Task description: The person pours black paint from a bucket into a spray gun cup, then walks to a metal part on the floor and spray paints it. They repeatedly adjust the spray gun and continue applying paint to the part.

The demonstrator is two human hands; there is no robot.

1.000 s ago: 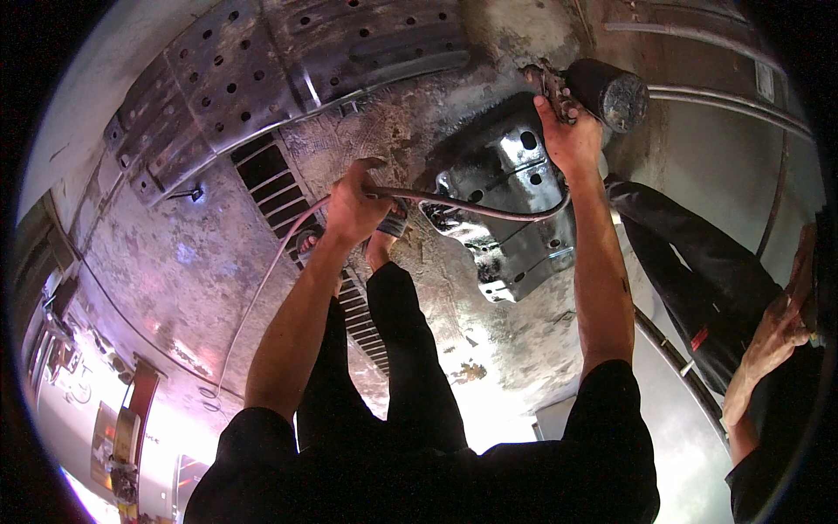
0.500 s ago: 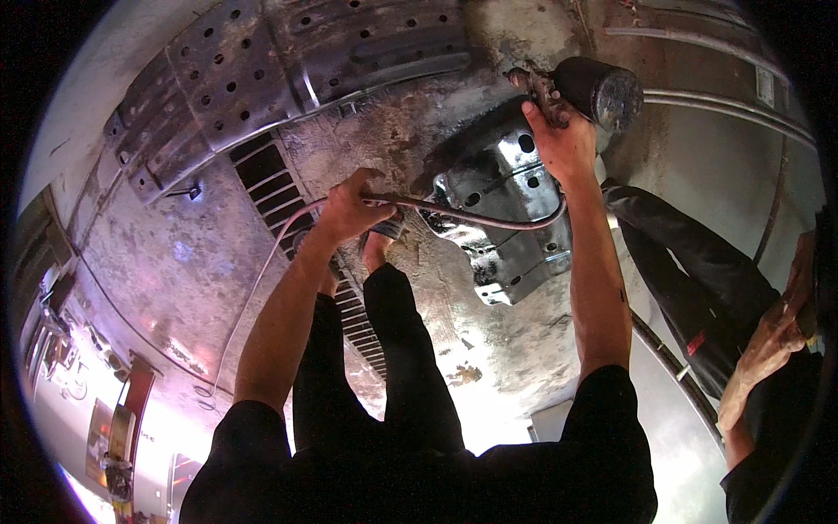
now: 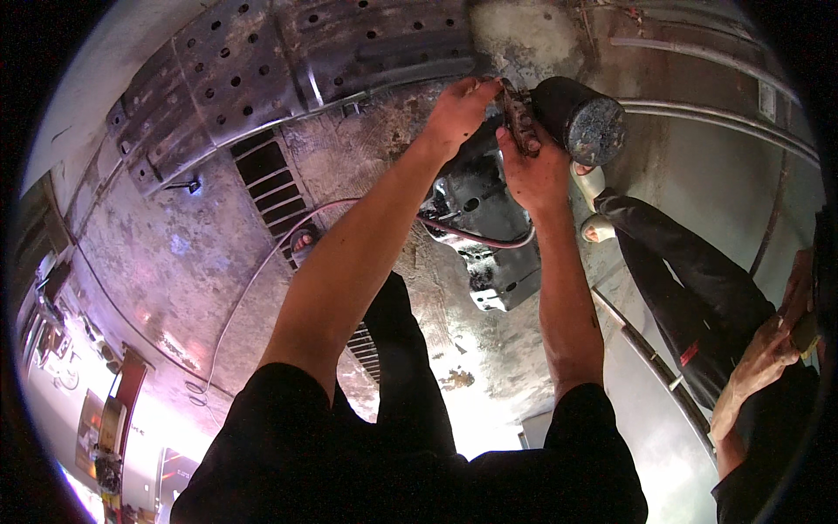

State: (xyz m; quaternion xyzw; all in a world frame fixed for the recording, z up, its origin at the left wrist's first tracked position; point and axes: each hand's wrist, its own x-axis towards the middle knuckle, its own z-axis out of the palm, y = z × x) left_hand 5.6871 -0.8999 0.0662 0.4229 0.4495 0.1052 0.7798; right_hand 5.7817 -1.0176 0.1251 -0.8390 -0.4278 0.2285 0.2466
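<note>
My right hand (image 3: 539, 175) is closed around a grimy spray gun (image 3: 521, 122) with a dark paint cup (image 3: 595, 131) at its right side. My left hand (image 3: 458, 115) reaches across to the gun's far end, thumb and fingers closed there; the exact part they grip is hard to make out. A reddish air hose (image 3: 489, 241) curves from below my right hand, passes behind my left forearm and runs off to the left. Below the gun lies a glossy black metal plate (image 3: 499, 210) with holes, partly hidden by my hands and the hose.
A large dark perforated metal panel (image 3: 262, 74) lies at the far left. A slotted floor drain (image 3: 269, 179) runs under me. Another person's legs (image 3: 681, 253) and hands (image 3: 758, 362) are at the right. Pipes (image 3: 724, 118) line the right wall; a metal rail (image 3: 659, 362) stands nearby.
My left hand has let go of the air hose and moved up and right to the spray gun. My right hand has brought the gun slightly left and nearer.
</note>
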